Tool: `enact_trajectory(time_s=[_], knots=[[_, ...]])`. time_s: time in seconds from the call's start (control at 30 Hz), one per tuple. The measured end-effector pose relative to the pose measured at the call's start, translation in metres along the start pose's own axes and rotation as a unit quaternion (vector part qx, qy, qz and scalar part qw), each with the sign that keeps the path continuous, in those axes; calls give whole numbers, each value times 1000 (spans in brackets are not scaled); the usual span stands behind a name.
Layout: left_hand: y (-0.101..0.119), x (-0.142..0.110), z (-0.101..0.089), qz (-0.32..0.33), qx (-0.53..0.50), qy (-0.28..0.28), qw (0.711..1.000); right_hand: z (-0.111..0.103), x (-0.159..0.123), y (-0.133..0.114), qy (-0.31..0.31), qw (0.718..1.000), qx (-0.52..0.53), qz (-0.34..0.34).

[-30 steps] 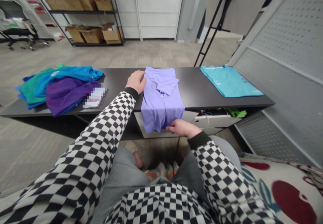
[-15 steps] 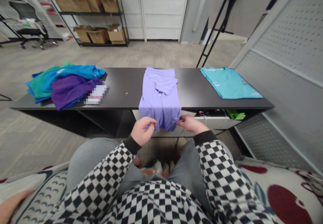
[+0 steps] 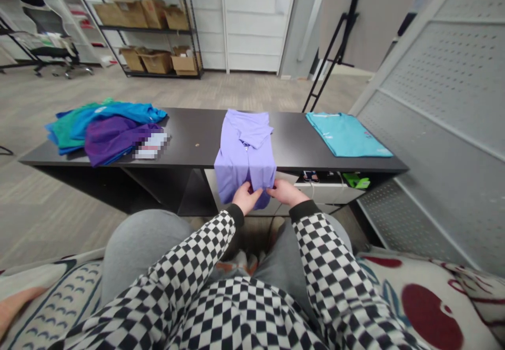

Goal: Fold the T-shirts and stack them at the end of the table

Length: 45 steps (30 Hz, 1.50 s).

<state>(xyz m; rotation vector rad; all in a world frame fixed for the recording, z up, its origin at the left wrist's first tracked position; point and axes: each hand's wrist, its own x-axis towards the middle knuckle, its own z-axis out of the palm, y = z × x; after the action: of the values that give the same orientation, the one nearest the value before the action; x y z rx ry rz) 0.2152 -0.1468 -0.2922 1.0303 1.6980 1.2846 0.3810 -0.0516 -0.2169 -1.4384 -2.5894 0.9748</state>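
A lavender T-shirt (image 3: 232, 152) lies partly folded on the dark cabinet top (image 3: 189, 134), one sleeve laid across it. Its lower end hangs over the front edge. My left hand (image 3: 246, 198) is closed on the hanging cloth near its middle, thumb and fingers pinching. At the right edge of the same hanging part, my right hand (image 3: 287, 192) pinches the fabric. The two hands are a short way apart, both below the cabinet's edge.
A heap of blue, green and purple shirts (image 3: 106, 129) lies at the left, beside a pixelated pale item (image 3: 152, 146). At the right is a folded turquoise shirt (image 3: 347, 134). Below it, an open drawer (image 3: 331, 192) holds small things. A perforated panel (image 3: 437, 113) stands at far right.
My left hand has moved right and up onto the hanging cloth and pinches it. My right hand stays at the shirt's right edge. The view has shifted slightly.
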Motion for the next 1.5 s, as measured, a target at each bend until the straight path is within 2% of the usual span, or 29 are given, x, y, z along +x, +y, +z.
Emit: enact_trajectory(time_s=[0.1,0.23,0.33,0.43,0.53,0.63,0.77,0.9,1.03,1.23,1.37,1.5], knots=[[6,-6,-7,66,21,-3,998,-1,2,0,-13,1000,15,-5],[12,-13,-9,107,-36,8,994,-4,7,5,-13,988,141,-68],[14,-12,-5,86,-115,-5,990,-9,9,13,-40,967,231,-99],[17,-6,-2,63,-173,-42,982,-14,8,23,-55,965,246,-76],[21,1,-1,50,-182,-109,976,-16,7,28,-56,969,232,-68],[26,5,-2,32,-181,-126,975,-15,5,26,-73,954,275,-91],[29,5,-6,39,-194,-106,974,-14,4,19,-92,927,342,-121],[21,4,-13,57,-165,-69,982,-11,9,21,-50,941,314,-118],[9,4,-22,48,-31,6,998,-7,15,26,8,965,243,-100],[-3,0,-31,64,150,46,985,-4,12,15,44,969,231,-77],[-10,-2,-37,56,154,57,985,-3,10,9,87,975,195,-61],[-16,0,-44,29,125,84,988,5,14,11,86,970,210,-81]])
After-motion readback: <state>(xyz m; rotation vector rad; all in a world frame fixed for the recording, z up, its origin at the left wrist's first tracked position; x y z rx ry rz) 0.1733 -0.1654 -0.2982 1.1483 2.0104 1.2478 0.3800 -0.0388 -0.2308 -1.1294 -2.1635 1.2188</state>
